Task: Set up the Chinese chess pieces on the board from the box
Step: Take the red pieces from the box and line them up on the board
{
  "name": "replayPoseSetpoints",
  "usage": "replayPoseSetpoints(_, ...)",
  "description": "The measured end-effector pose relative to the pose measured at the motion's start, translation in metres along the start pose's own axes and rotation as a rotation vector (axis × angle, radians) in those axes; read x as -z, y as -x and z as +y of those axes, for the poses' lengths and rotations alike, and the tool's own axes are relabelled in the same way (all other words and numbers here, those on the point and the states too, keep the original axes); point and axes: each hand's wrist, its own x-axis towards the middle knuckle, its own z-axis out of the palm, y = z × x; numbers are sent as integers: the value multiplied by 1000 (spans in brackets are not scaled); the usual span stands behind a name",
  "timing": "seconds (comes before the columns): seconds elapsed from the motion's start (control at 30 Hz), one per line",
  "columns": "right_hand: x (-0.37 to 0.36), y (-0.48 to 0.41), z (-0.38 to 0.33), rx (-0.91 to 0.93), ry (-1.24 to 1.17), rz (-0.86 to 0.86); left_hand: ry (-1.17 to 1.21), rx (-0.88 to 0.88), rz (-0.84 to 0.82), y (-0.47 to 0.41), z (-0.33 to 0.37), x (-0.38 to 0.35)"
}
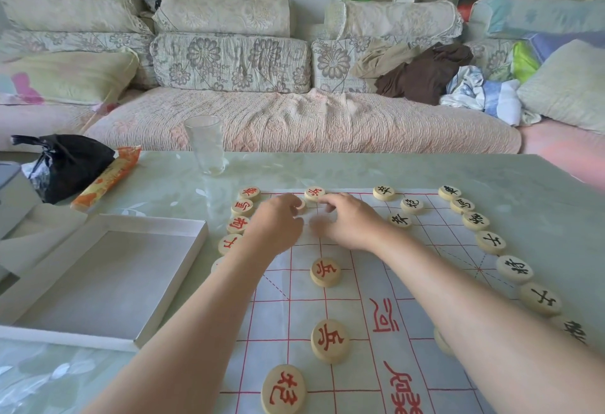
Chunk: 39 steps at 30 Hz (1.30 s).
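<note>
A white paper chess board (pixel 370 269) with red lines lies on the table. Round wooden pieces with red characters (pixel 242 207) line its left edge, and several more red ones (pixel 325 271) stand in a column down the middle. Black-character pieces (pixel 514 269) run along the right edge. My left hand (pixel 278 223) reaches over the far left part of the board, its fingers curled round a wooden piece (pixel 299 205). My right hand (pixel 347 220) hovers beside it with fingers loosely bent, holding nothing visible. The shallow white box (pixel 101 269) sits to the left, showing only its bare floor.
A clear drinking glass (pixel 204 143) stands beyond the board's far left corner. A black bag (pixel 65 164) and an orange packet (pixel 104 181) lie at the table's far left. A sofa with cushions and clothes runs along the back.
</note>
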Motion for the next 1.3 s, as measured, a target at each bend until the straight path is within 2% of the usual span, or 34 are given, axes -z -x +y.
replayPoseSetpoints(0.1,9,-6,0,-18,-65,58,24,59,134,-13,-9,9)
replayPoseSetpoints(0.2,12,-22,-1,-50,-42,121,-23,52,69,-25,-18,10)
replayPoseSetpoints(0.33,6,-51,5,-114,-12,109,-117,-18,-24,-36,-21,4)
replayPoseSetpoints(0.43,5,-70,12,-111,-26,62,-162,-37,-57,-45,-23,-1)
replayPoseSetpoints(0.53,4,-80,14,-36,-18,-9,-108,-22,-90,-52,-27,-7)
replayPoseSetpoints(0.73,-2,-86,17,75,34,3,-45,-32,-37,-54,-35,-11)
replayPoseSetpoints(0.93,-3,-84,21,30,-26,25,-96,-54,-34,-54,-35,-12)
replayPoseSetpoints(1.1,-5,-83,20,16,-35,20,-25,-14,16,-52,-30,-19)
replayPoseSetpoints(1.3,-8,-84,22,2,-33,46,12,18,-31,-52,-31,-10)
